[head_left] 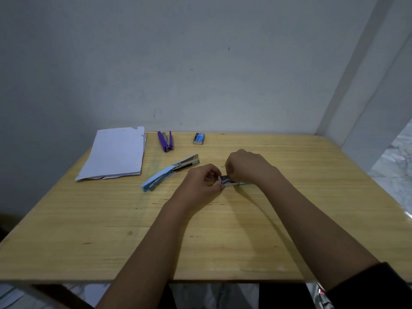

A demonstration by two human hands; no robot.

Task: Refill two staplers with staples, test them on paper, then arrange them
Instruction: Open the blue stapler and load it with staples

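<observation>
Both forearms reach out from the near edge of the wooden table [223, 241], a dark sleeve [374, 284] showing on the right one. Near the middle of the table the two hands meet over a small staple box [227, 181]: the left hand [200, 181] pinches its left end between fingertips, and the right hand [247, 167] curls closed over its other end, so both grips are closed on the box, which rests at or just above the tabletop. Just left of the hands lies a light blue stapler [169, 172], swung open with its metal magazine exposed, pointing toward the far edge. Beyond it, near the far edge, a purple stapler [165, 141] also lies open. To its right, still by the far edge, sits a second staple box [199, 138], blue and grey, with "10" readable on top; the rest of its print is too small to read. A stack of white paper [116, 152] covers the far left corner, with torn edges. Nothing lies between the hands and either stapler.
</observation>
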